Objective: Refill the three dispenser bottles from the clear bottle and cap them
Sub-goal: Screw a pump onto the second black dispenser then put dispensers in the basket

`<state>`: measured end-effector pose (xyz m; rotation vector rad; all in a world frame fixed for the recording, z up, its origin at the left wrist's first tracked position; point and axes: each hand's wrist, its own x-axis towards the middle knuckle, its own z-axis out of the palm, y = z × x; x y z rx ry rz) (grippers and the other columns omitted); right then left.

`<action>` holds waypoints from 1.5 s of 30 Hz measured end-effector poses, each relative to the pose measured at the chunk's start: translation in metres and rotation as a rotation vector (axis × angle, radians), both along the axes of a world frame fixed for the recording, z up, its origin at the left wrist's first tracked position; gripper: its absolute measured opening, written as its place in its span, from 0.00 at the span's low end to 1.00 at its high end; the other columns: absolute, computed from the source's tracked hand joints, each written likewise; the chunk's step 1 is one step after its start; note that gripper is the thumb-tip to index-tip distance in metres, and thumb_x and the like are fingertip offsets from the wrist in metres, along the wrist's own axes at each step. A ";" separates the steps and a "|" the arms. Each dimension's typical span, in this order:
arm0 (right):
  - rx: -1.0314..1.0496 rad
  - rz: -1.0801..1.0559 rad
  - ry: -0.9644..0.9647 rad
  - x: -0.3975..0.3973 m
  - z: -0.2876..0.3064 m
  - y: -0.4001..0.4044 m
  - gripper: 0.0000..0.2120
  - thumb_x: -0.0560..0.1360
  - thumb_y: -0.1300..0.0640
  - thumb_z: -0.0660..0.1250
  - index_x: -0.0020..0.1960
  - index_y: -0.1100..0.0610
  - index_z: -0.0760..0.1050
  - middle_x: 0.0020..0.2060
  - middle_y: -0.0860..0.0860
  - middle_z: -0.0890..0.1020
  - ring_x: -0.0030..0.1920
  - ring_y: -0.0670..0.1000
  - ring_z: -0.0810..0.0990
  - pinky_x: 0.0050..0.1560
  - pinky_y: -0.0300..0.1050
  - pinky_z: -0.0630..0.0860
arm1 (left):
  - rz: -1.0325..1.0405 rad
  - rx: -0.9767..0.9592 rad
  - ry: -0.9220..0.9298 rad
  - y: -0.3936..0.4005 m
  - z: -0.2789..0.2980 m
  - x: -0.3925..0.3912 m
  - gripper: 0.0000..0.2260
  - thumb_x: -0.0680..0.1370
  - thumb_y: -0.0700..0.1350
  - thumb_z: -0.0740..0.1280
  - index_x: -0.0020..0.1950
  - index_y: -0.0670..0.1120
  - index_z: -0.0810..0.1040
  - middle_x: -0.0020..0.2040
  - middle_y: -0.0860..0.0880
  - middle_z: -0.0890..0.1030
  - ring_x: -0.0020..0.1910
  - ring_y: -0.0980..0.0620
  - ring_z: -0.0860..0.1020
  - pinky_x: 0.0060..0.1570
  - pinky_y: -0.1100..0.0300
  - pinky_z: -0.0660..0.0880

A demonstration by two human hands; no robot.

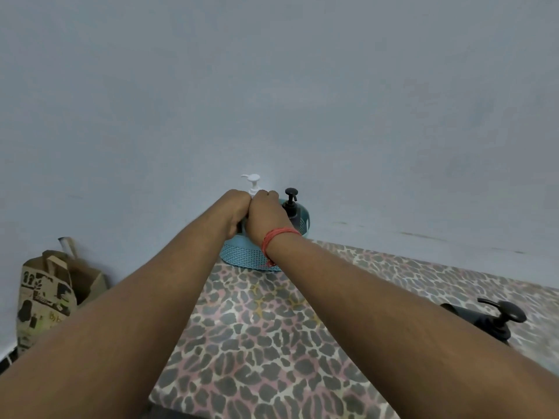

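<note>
- We see both hands meeting over a round turquoise woven-pattern plastic basket [242,257] at the far edge of the bench [266,343], which is covered in a leopard-print cloth.
- The left hand [235,210] has its fingers curled in a grip round a bottle standing in the basket; the bottle's body is hidden behind the hands, so we cannot tell its colour.
- The right hand [263,214], with a red thread band [276,237] at the wrist, touches the left and is clenched at the base of a white plastic pump head [253,182], which rises just above the grip.
- Just right of the grip, a dark dispenser bottle with a black pump [292,207] stands upright in the same basket, capped.
- Well right of the grip and nearer to us, a second dark bottle with a black pump [487,317] lies on its side on the bench, partly hidden by the right forearm.
- Far left of the grip, beside the bench, a printed brown paper bag [51,297] stands against the pale blue wall [272,86].
</note>
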<state>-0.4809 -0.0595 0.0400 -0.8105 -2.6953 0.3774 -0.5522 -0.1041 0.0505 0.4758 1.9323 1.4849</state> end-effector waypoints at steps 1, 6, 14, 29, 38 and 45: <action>0.012 -0.001 -0.019 -0.001 0.000 0.002 0.16 0.80 0.66 0.57 0.67 0.67 0.68 0.63 0.63 0.71 0.64 0.58 0.73 0.59 0.47 0.76 | -0.014 -0.007 0.002 0.000 -0.001 -0.001 0.11 0.81 0.35 0.60 0.59 0.33 0.79 0.56 0.32 0.81 0.51 0.39 0.79 0.59 0.42 0.78; 0.038 -0.016 -0.048 -0.002 -0.007 0.005 0.16 0.78 0.64 0.60 0.65 0.64 0.71 0.62 0.61 0.73 0.60 0.58 0.75 0.55 0.48 0.74 | -0.055 -0.041 -0.001 0.000 -0.005 -0.005 0.07 0.81 0.34 0.61 0.49 0.36 0.78 0.52 0.34 0.80 0.50 0.39 0.79 0.59 0.42 0.78; 0.115 0.025 -0.003 0.013 -0.011 0.002 0.17 0.79 0.65 0.60 0.67 0.64 0.68 0.62 0.61 0.73 0.61 0.60 0.75 0.60 0.51 0.74 | -0.081 -0.094 0.106 0.003 -0.008 -0.007 0.07 0.81 0.34 0.63 0.45 0.37 0.78 0.42 0.38 0.80 0.39 0.43 0.79 0.39 0.53 0.79; 0.085 0.001 0.431 0.136 -0.060 -0.040 0.14 0.77 0.64 0.62 0.62 0.56 0.74 0.58 0.50 0.78 0.57 0.50 0.76 0.53 0.45 0.76 | -0.005 -0.339 0.471 0.009 0.002 0.016 0.16 0.82 0.40 0.61 0.69 0.35 0.73 0.67 0.35 0.78 0.64 0.39 0.78 0.51 0.53 0.72; -0.053 -0.178 0.614 0.219 -0.073 -0.058 0.14 0.78 0.63 0.63 0.61 0.50 0.73 0.63 0.44 0.76 0.62 0.42 0.73 0.58 0.32 0.66 | 0.247 0.231 0.596 -0.054 -0.020 0.109 0.20 0.82 0.41 0.60 0.74 0.49 0.71 0.63 0.54 0.75 0.56 0.54 0.74 0.47 0.67 0.66; -0.114 -0.240 0.701 0.292 -0.075 -0.079 0.14 0.78 0.64 0.63 0.61 0.53 0.74 0.61 0.47 0.77 0.63 0.47 0.75 0.61 0.40 0.70 | 0.013 0.222 0.380 -0.067 -0.057 0.223 0.20 0.84 0.48 0.62 0.76 0.50 0.69 0.73 0.53 0.73 0.52 0.68 0.73 0.48 0.72 0.66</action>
